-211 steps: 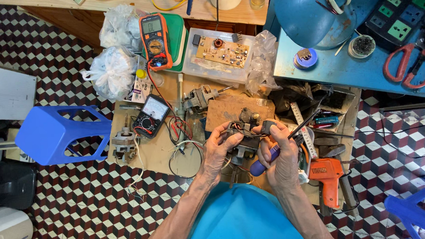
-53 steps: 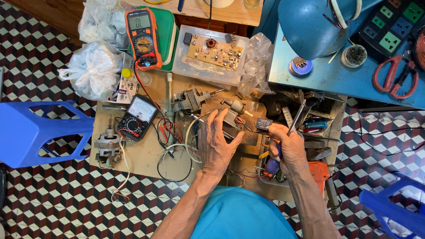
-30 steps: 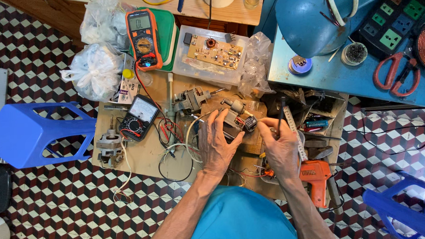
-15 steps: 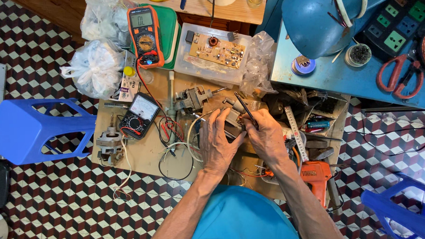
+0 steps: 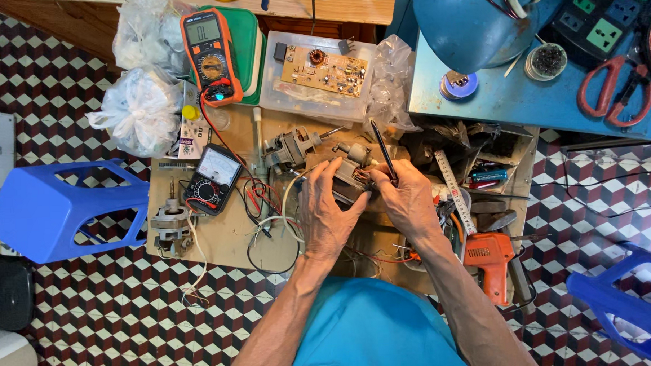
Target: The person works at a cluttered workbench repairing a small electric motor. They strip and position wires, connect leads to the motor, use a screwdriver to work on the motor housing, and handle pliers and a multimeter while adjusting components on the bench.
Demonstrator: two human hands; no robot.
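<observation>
My left hand (image 5: 328, 213) grips a small electric motor (image 5: 351, 172) on the low wooden work board (image 5: 226, 237), fingers wrapped over its body. My right hand (image 5: 407, 199) holds a thin dark tool (image 5: 383, 153), like a pen-shaped probe, with its tip at the motor's right side and its shaft pointing away from me. A second motor (image 5: 289, 147) lies just left of the one I hold, with white and red wires (image 5: 273, 224) trailing toward me.
An orange digital multimeter (image 5: 211, 54) and a black analog meter (image 5: 211, 178) sit at the left. Another motor (image 5: 171, 223) lies near the board's left edge. A circuit board in a clear tray (image 5: 320, 69), an orange drill (image 5: 490, 262), blue stools (image 5: 49, 211) and a blue bench (image 5: 524, 97) surround me.
My right hand picked up the thin dark tool from the right side and brought it left to the motor. My left hand has stayed on the motor.
</observation>
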